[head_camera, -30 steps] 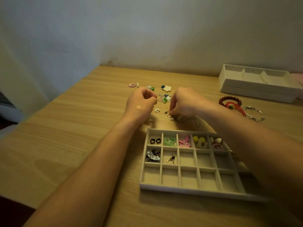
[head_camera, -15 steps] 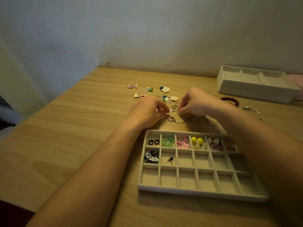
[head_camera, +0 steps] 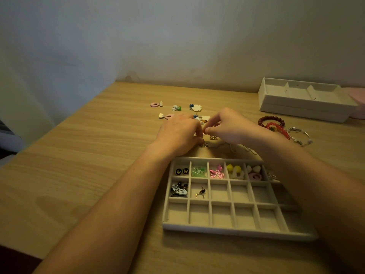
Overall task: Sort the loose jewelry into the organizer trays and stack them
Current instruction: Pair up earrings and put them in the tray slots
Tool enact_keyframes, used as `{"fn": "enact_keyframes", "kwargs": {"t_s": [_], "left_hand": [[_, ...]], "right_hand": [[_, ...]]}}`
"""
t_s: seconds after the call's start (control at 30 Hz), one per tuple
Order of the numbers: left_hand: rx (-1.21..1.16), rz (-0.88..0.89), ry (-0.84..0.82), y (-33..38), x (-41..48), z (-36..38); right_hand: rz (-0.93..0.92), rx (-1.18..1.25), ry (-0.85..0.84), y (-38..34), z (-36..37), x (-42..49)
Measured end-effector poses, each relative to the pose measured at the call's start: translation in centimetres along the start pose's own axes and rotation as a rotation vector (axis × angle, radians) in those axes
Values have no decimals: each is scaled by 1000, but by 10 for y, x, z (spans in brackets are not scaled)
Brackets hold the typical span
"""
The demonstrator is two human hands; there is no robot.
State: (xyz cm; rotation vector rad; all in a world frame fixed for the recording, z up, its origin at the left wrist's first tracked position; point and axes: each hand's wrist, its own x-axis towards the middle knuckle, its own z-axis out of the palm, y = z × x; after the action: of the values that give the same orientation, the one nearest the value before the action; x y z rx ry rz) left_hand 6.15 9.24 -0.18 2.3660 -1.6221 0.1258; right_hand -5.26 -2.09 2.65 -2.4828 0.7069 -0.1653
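In the head view, the left hand (head_camera: 178, 133) and the right hand (head_camera: 227, 126) are seen with fingers curled. Their tips are brought together over the loose jewelry (head_camera: 197, 107) on the table (head_camera: 94, 155), just beyond the grid tray (head_camera: 237, 232). Whether a piece is pinched cannot be told. Earrings (head_camera: 182, 171) are kept in the tray's far row and in two middle-row compartments. A second tray (head_camera: 296, 112) is set far right, with bracelets (head_camera: 271, 120) near it.

The left hand (head_camera: 177, 133) and the right hand (head_camera: 229, 126) have been brought closer together over the loose earrings (head_camera: 197, 107), and their fingertips (head_camera: 207, 131) are now pressed tip to tip where a gap was seen before
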Motion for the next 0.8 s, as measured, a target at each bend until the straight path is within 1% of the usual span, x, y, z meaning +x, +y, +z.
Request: {"fn": "enact_keyframes", "kwargs": {"t_s": [0.1,0.2,0.23,0.37,0.5,0.57,0.67,0.8], "left_hand": [[-141,1,41,-4,-3,-6],[-312,15,145,-2,-7,-21],[-372,24,163,0,-10,-27],[-632,76,194,8,-24,-40],[-867,91,168,8,-38,-43],[-963,101,149,10,-44,-43],[-1024,86,161,12,-49,-43],[-986,73,203,16,-52,-42]], "right_hand": [[7,62,-43,-2,-7,-10],[5,202,-127,-6,-14,-28],[0,266,-131,-7,-14,-34],[-32,521,-18,-12,-17,-54],[-101,662,10,-14,-20,-70],[-97,730,10,-14,-18,-75],[-48,843,-9,-10,-15,-80],[-26,957,13,-6,-15,-84]]}}
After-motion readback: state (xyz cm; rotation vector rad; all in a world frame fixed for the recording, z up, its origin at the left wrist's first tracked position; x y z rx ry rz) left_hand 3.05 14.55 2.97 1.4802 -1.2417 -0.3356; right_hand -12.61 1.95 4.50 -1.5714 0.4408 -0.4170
